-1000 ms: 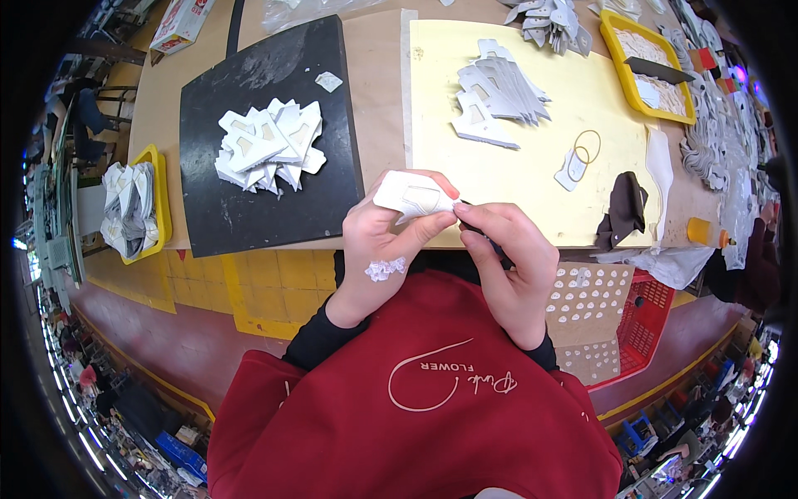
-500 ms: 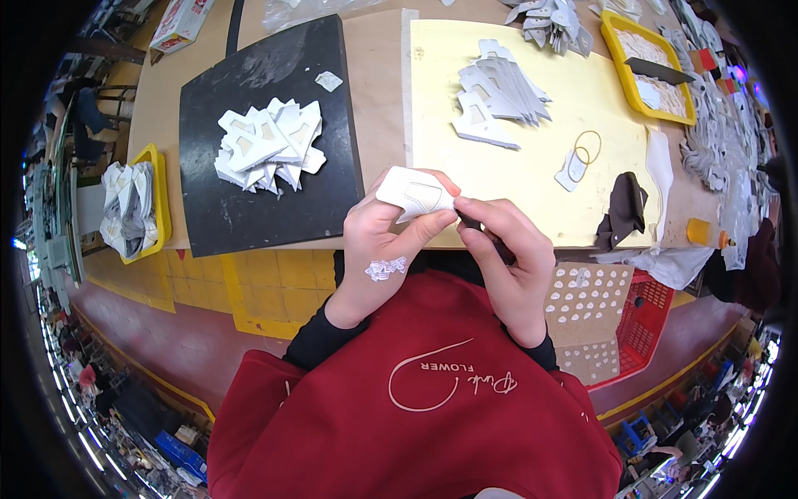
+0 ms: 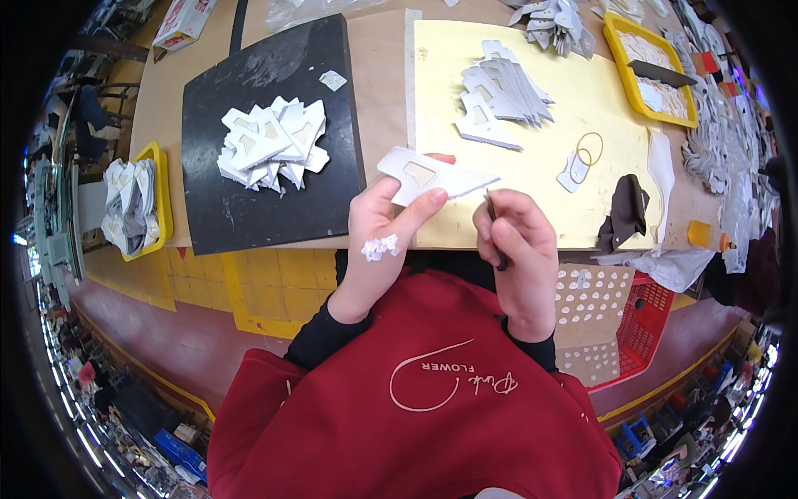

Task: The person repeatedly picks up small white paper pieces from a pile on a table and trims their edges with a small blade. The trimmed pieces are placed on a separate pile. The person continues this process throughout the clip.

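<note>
Over the table's near edge my left hand (image 3: 381,223) grips a flat white shoe-upper piece (image 3: 422,172), thumb on top and fingers beneath. The piece has a four-sided beige patch and a pointed right end. A clump of small white scraps (image 3: 380,248) sits on the back of this hand. My right hand (image 3: 521,249) is closed round a slim dark pointed tool (image 3: 497,237), its tip just below the piece's pointed end and apart from it. The tool's exact kind I cannot make out. Similar white pieces lie in a loose pile (image 3: 270,143) to the left.
The pile rests on a black board (image 3: 199,200). On the yellow sheet (image 3: 532,208) lie a fanned stack of grey-white pieces (image 3: 499,96), rubber bands (image 3: 589,150) and a dark cloth (image 3: 625,212). Yellow baskets (image 3: 166,195) flank the table; an orange bottle (image 3: 702,234) stands far right.
The right hand and its tool have drawn down and right, away from the piece. My left hand has turned the piece, so its pointed end now shows. The scrap clump looks bunched up.
</note>
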The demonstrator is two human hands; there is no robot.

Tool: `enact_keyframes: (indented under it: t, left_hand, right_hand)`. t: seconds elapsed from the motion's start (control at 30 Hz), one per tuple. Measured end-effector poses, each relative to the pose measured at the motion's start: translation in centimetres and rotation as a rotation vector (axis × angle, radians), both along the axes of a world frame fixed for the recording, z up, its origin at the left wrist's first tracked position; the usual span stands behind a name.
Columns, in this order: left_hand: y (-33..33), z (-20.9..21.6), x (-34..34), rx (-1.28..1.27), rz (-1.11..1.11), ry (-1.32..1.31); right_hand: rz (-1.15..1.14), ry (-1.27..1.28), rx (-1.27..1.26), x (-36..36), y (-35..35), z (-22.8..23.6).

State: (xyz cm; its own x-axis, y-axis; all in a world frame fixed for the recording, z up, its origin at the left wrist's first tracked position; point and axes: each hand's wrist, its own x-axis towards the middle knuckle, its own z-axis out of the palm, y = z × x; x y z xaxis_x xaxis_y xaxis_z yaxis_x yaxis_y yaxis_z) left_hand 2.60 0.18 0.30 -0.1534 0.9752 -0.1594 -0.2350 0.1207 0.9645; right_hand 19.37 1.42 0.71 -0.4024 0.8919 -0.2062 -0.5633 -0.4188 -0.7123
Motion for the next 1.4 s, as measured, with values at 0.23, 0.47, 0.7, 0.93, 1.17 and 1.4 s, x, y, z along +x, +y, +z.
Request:
enact_keyframes:
  t: [0.23, 0.47, 0.7, 0.93, 1.17, 1.4]
  left_hand:
    - [1.4, -1.3, -1.0, 0.23, 0.018, 0.748]
    - [0.3, 0.5, -10.0, 0.127, 0.193, 0.906]
    - [-0.5, 0.6, -16.7, 0.086, 0.289, 1.321]
    - [-0.1, 0.0, -15.9, 0.04, 0.318, 0.97]
    - [0.5, -1.1, -16.3, 0.076, 0.411, 0.874]
    - [0.2, -0.1, -13.6, 0.142, 0.693, 1.541]
  right_hand:
    - [0.127, -0.925, 0.982, -2.0, -1.0, 1.0]
    - [0.302, -1.038, 0.824, -1.4, 0.3, 1.1]
    - [-0.265, -1.604, 0.732, 0.0, 6.1, -5.2]
    - [-0.329, -1.483, 0.653, 0.1, 6.4, -5.7]
    - [-0.399, -1.389, 0.666, 0.3, 5.9, -5.7]
    - [-0.246, -0.529, 0.106, 0.7, 3.2, -2.2]
